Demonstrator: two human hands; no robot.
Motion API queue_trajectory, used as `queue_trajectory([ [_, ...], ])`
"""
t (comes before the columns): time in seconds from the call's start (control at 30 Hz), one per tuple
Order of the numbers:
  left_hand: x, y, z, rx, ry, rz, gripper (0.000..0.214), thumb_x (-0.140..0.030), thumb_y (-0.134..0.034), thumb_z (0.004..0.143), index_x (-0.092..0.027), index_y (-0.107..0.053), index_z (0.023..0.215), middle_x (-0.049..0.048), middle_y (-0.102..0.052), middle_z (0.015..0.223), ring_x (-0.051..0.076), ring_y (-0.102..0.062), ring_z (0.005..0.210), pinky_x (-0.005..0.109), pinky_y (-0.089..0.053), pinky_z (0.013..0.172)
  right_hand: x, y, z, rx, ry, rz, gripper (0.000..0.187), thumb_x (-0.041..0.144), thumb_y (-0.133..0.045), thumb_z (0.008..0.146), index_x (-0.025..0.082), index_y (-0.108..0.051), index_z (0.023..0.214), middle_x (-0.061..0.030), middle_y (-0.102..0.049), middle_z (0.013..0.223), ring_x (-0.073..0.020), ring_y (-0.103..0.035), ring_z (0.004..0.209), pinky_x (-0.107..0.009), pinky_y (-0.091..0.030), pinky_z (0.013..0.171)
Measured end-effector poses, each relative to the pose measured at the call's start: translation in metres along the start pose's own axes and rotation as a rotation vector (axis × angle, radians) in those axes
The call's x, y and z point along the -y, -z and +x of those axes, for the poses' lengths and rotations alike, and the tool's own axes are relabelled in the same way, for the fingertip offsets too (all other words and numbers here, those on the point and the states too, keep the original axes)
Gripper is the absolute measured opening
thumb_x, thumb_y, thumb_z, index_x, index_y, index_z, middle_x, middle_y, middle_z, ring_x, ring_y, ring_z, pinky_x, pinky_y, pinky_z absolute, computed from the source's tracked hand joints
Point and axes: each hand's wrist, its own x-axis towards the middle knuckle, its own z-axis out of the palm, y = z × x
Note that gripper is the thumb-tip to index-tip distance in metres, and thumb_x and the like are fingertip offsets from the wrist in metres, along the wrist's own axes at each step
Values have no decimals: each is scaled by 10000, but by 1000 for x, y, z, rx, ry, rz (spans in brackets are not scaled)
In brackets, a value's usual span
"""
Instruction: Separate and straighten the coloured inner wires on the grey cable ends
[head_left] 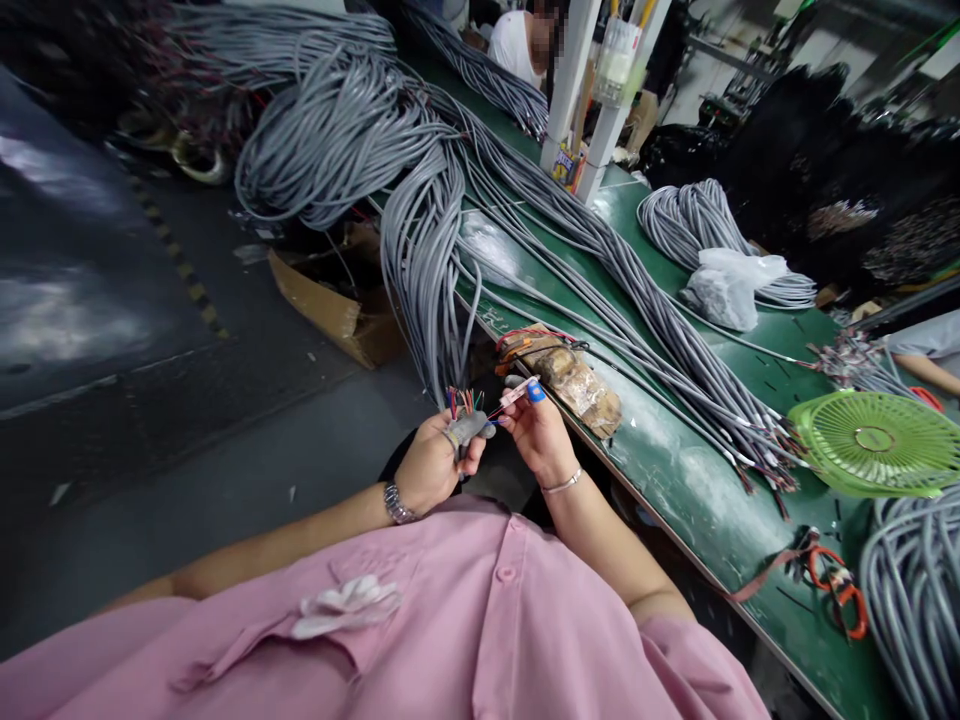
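My left hand (431, 465), a metal watch on its wrist, is closed around a bundle of grey cable ends (469, 427). Thin coloured wires (465, 400) fan out above its fingers. Close beside it, my right hand (538, 435) pinches a small pale strip with reddish marks (517, 393); its exact kind is too small to tell. A blue wrap (535, 391) covers one fingertip. Thin red and blue wires stretch between the two hands. Just beyond the right hand, a worn wooden block (581, 385) with dark and red leads lies on the table edge.
Long grey cables (600, 250) run across the green table (690, 470), with a large bundle (330, 140) hanging over its edge. Orange-handled scissors (836, 590) and a green fan (874, 440) are at right. A cardboard box (330, 310) stands below. Co-workers (517, 45) are nearby.
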Motion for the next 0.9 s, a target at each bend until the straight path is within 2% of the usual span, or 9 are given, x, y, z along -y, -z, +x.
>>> queue_trajectory([
  [0.33, 3, -5, 7, -65, -89, -4, 234, -362, -697, 749, -163, -579, 781, -30, -563, 533, 59, -446, 379, 166, -283, 332, 3, -4, -4, -47, 3, -21, 337, 518, -691, 749, 193, -644, 824, 12, -612, 732, -86, -523, 605, -202, -496, 572],
  [0.53, 6, -3, 10, -67, -82, 9, 235, -361, -693, 753, -167, -563, 787, -41, -553, 517, 56, -447, 376, 163, -285, 341, 5, -6, -7, -23, -16, 32, 317, 476, -694, 765, 198, -674, 917, -4, -671, 836, -95, -570, 680, -220, -496, 634],
  [0.9, 10, -2, 13, -63, -82, 43, 255, -389, -657, 785, -156, -555, 766, -45, -539, 499, 57, -446, 362, 165, -271, 338, 0, -5, -4, -24, 27, 64, 279, 440, -685, 789, 189, -677, 911, -15, -701, 866, -102, -608, 721, -223, -495, 671],
])
